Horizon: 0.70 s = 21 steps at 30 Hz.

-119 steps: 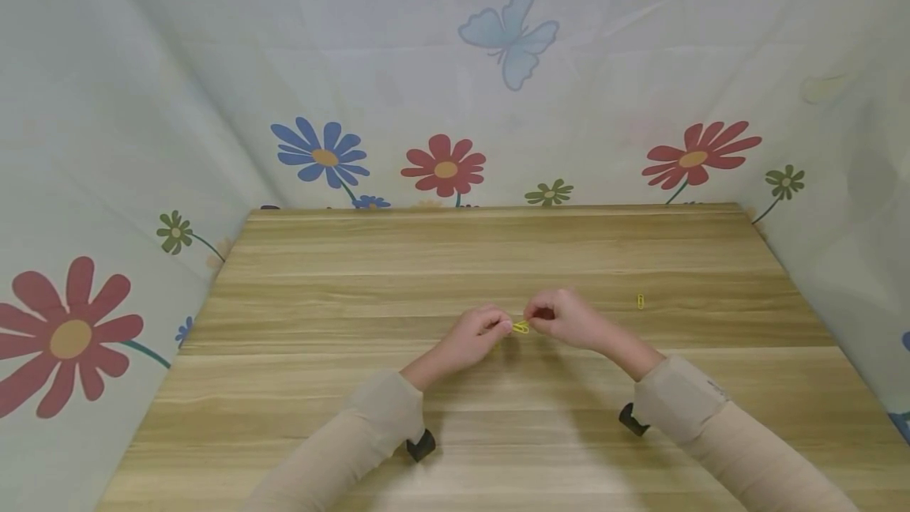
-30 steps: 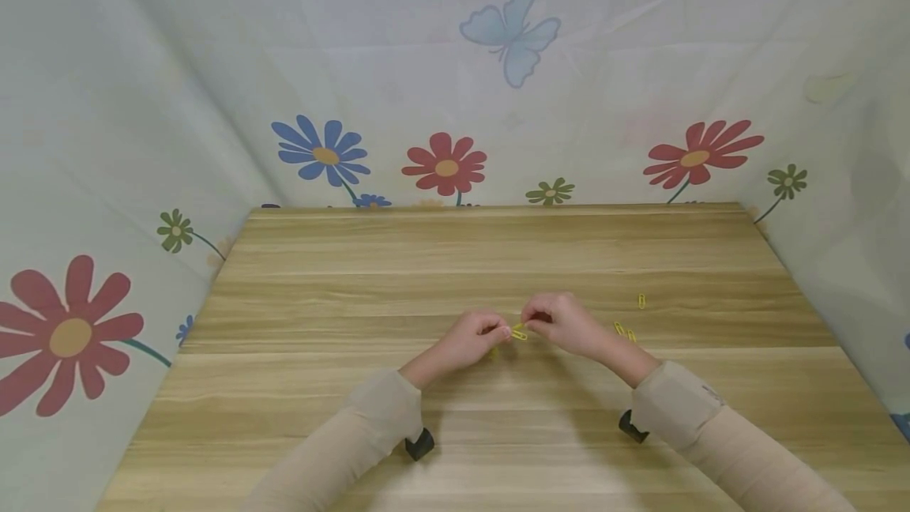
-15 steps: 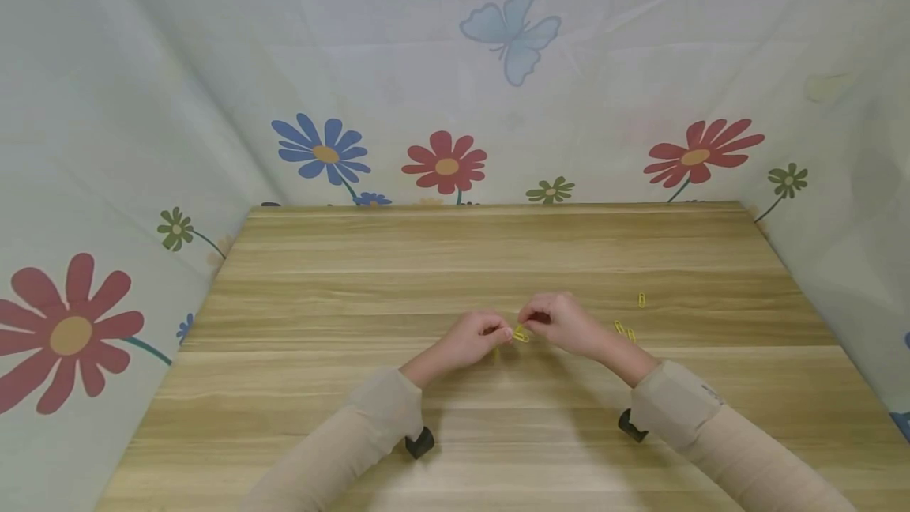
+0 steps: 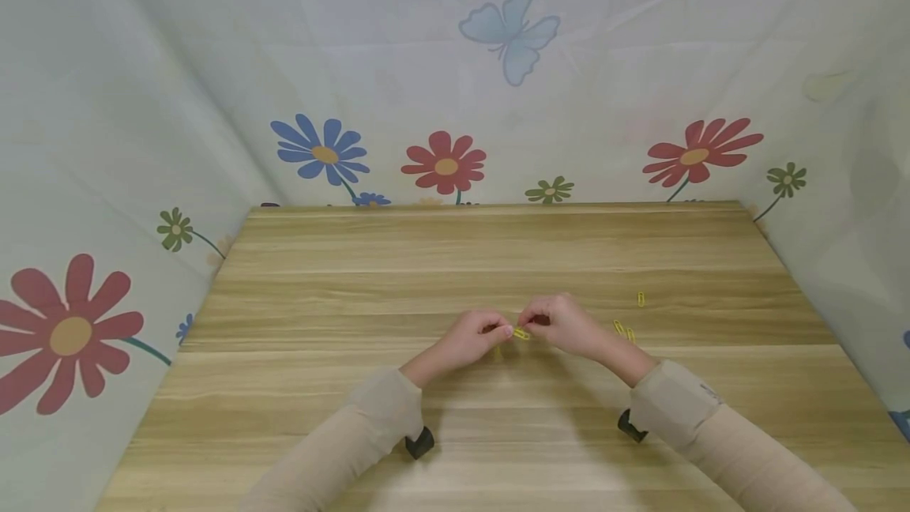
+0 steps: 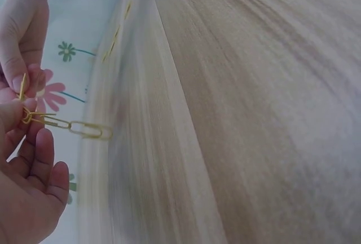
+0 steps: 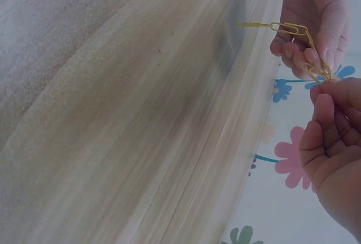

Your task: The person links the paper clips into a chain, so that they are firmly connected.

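Held clips [image 4: 522, 334] closer together; chain [image 5: 69, 124] hangs lengthwise, pointing down.

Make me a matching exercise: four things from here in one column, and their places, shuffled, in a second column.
1. Chain of linked yellow wire paper clips
2. Pair of yellow wire paper clips
3. Single yellow wire paper clip
4. Pale blue printed butterfly

A. On the white floral backdrop
B. On the wood-grain tabletop, farther back
C. Held by the left hand and right hand
D. On the tabletop, close to the right wrist

Pairs: 1-C, 2-D, 3-B, 4-A
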### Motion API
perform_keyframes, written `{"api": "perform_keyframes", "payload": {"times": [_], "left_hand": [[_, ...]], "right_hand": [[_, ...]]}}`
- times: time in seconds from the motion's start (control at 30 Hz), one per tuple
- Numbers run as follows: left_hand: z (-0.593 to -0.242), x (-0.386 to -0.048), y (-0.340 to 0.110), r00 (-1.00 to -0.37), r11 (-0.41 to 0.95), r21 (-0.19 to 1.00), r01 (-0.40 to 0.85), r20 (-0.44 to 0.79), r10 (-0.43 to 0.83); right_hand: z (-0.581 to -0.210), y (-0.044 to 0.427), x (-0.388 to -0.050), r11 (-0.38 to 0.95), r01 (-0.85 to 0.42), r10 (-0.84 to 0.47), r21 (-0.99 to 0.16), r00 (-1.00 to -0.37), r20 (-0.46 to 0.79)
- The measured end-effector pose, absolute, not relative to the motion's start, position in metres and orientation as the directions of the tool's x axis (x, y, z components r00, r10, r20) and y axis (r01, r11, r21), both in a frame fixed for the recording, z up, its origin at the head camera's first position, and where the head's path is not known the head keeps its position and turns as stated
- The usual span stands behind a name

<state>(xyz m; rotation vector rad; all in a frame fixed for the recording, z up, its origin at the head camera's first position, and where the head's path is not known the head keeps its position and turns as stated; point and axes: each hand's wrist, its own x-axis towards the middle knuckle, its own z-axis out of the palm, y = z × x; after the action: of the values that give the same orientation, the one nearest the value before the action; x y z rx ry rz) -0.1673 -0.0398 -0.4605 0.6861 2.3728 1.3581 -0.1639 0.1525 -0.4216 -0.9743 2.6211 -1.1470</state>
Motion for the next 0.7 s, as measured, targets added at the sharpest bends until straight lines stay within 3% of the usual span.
{"api": "perform_keyframes", "payload": {"times": [0.43, 0.7], "left_hand": [[-0.4615, -0.1684, -0.0433, -0.827, 0.398, 0.856, 0.331, 0.059, 0.559], [-0.4621, -0.1694, -0.0436, -0.863, 0.433, 0.861, 0.265, 0.012, 0.505]], "right_hand": [[-0.4246, 0.1531, -0.1627, 0.513, -0.454, -0.564, -0.728, -0.818, 0.114], [-0.4258, 0.1533, -0.1633, 0.508, -0.393, -0.531, -0.766, -0.844, 0.081]]}}
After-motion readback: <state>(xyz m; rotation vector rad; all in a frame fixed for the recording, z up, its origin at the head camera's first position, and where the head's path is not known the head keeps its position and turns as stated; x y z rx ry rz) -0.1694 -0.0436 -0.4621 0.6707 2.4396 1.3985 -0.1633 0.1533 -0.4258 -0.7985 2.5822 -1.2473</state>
